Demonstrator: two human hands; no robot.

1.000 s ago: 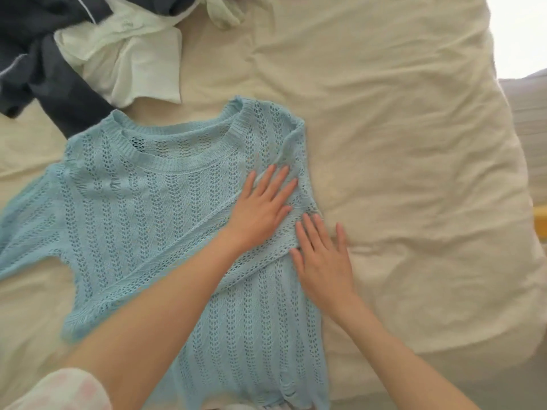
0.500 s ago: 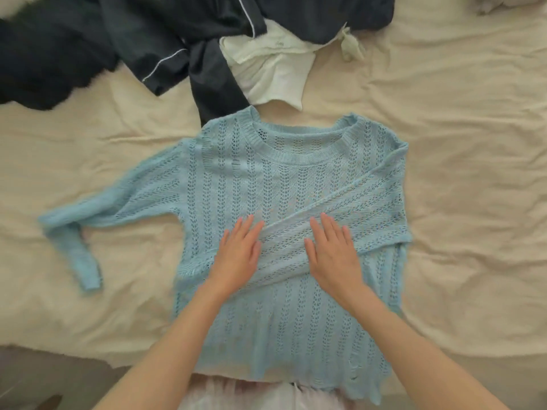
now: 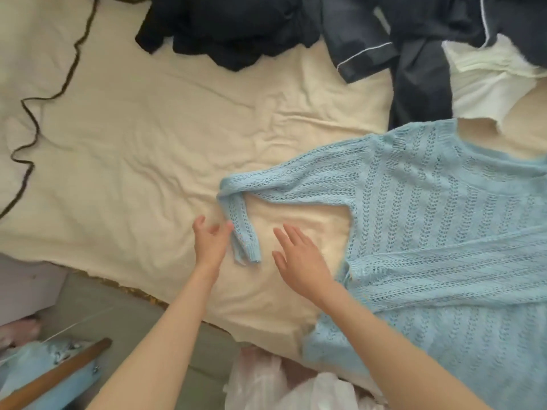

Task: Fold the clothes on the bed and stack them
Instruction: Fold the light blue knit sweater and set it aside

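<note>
A light blue open-knit sweater [image 3: 438, 220] lies flat on the cream bedsheet [image 3: 148, 149], filling the right side. One sleeve is folded across its body. The other sleeve [image 3: 266, 187] stretches out to the left, its cuff end [image 3: 244, 238] bent down toward me. My left hand [image 3: 210, 241] hovers just left of that cuff, fingers apart, fingertips near or touching it. My right hand [image 3: 299, 258] is open over the sheet between the cuff and the sweater's body, holding nothing.
A heap of dark navy clothes [image 3: 236, 28], one with white piping [image 3: 367, 54], lies at the top, with a white garment [image 3: 491, 84] at the upper right. A dark cord [image 3: 29, 113] snakes along the left. The bed's near edge [image 3: 124, 288] drops to the floor at lower left.
Both hands left the folded sleeve on the sweater's body and moved left to the outstretched sleeve's cuff. The view swung left, so the sweater now sits at the right.
</note>
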